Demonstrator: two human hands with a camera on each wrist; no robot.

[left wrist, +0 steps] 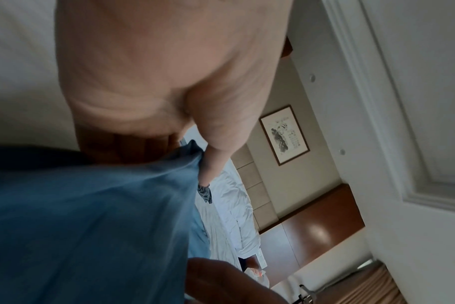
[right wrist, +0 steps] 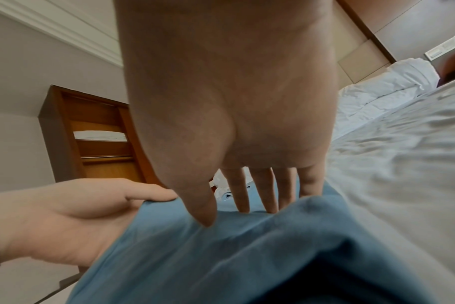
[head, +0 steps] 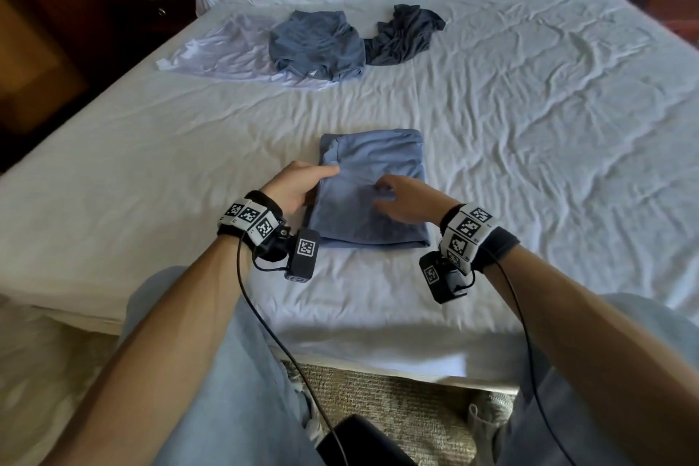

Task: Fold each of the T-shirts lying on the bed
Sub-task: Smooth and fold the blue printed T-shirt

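A big bed (head: 529, 125) with a wrinkly white sheet fills the room, with dark wood furniture (head: 56, 30) beside it. A blue T-shirt (head: 372, 170) lies folded near the bed's front edge. The left hand (head: 299, 182) pinches its left side in a tight grip. The right hand (head: 404, 200) rests on top with straight fingers, holding nothing.

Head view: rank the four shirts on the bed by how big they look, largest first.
1. Folded blue T-shirt, though it lies nearest the camera.
2. White T-shirt and grey-blue T-shirt: too close to rank; one overlaps the other.
3. Dark grey T-shirt, crumpled, smallest.
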